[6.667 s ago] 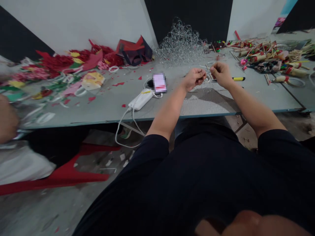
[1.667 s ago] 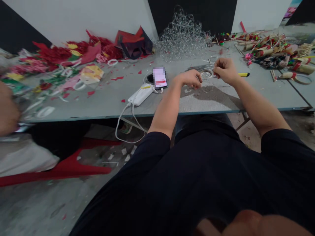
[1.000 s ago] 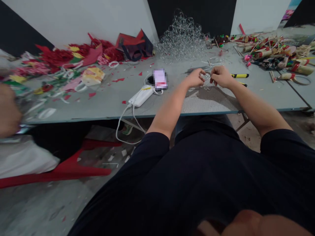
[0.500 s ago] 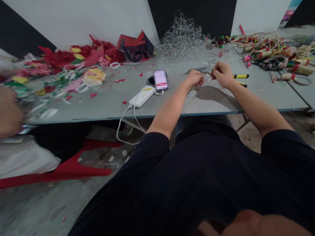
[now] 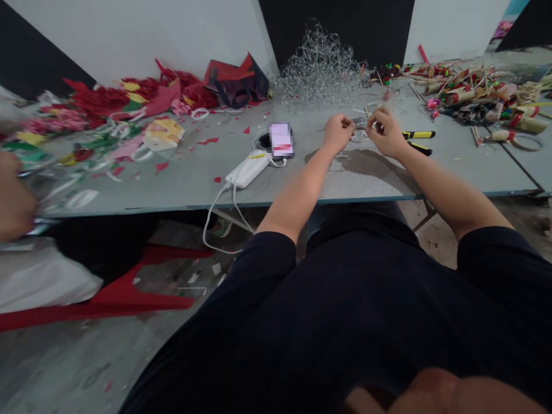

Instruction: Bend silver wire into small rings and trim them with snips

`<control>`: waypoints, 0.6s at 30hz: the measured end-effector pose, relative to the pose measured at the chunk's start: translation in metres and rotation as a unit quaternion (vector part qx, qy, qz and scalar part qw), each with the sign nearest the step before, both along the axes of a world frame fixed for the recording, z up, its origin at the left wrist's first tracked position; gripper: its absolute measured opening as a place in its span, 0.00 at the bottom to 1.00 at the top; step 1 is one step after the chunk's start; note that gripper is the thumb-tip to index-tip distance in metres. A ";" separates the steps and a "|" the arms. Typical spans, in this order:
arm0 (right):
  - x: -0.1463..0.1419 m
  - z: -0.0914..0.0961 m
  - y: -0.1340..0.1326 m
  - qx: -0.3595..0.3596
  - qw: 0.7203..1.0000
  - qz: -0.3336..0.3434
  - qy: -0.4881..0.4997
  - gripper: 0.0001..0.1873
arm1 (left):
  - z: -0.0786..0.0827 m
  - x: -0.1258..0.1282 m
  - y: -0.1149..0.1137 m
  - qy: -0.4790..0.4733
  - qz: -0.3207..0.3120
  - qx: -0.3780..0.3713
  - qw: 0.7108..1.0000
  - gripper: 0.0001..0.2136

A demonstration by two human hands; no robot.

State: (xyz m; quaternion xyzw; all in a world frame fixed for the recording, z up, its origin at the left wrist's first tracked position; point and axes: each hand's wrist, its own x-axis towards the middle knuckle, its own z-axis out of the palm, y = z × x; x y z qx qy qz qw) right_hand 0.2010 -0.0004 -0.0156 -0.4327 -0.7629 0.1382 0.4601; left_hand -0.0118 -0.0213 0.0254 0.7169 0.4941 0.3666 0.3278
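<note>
My left hand (image 5: 338,130) and my right hand (image 5: 387,132) are held close together over the grey table (image 5: 181,184), both with fingers curled in a pinch. Between them runs a thin piece of silver wire (image 5: 359,131), bent into a small loop. Each hand grips one side of it. Yellow-handled pliers (image 5: 416,141) lie on the table just right of my right hand. A big tangled heap of silver wire loops (image 5: 319,66) sits behind my hands against the wall.
A phone (image 5: 280,140) and a white power bank (image 5: 249,169) with a hanging cable lie left of my hands. Red and coloured paper flowers (image 5: 107,109) cover the table's left. Finished decorated sticks (image 5: 474,95) pile up at right. Another person's hand (image 5: 15,201) shows at far left.
My hands have drawn slightly apart and risen a little while working the wire loop; the pliers' handles now show fully beside my right hand.
</note>
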 end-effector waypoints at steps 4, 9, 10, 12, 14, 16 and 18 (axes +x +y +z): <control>-0.001 -0.001 0.000 0.013 1.000 -0.010 -0.008 0.20 | -0.002 0.004 -0.002 -0.021 0.078 0.019 0.997 0.13; -0.004 -0.007 0.006 0.033 0.999 -0.006 -0.030 0.16 | 0.005 0.006 -0.013 -0.019 0.074 0.033 0.997 0.11; -0.005 -0.009 0.008 0.033 0.999 -0.007 -0.033 0.15 | 0.008 0.006 -0.017 -0.016 0.072 0.035 0.997 0.11; -0.006 -0.010 0.008 0.030 0.999 -0.012 -0.035 0.14 | 0.013 0.006 -0.023 -0.007 0.067 0.035 0.997 0.14; -0.007 -0.008 0.006 0.033 0.999 -0.011 -0.032 0.14 | 0.016 0.007 -0.027 0.002 0.072 0.030 0.997 0.17; -0.007 -0.004 0.002 0.041 0.999 -0.006 -0.030 0.15 | 0.016 0.009 -0.027 0.005 0.084 0.029 0.996 0.19; -0.007 0.000 -0.002 0.043 0.999 -0.001 -0.029 0.16 | 0.012 0.010 -0.022 0.002 0.097 0.031 0.995 0.19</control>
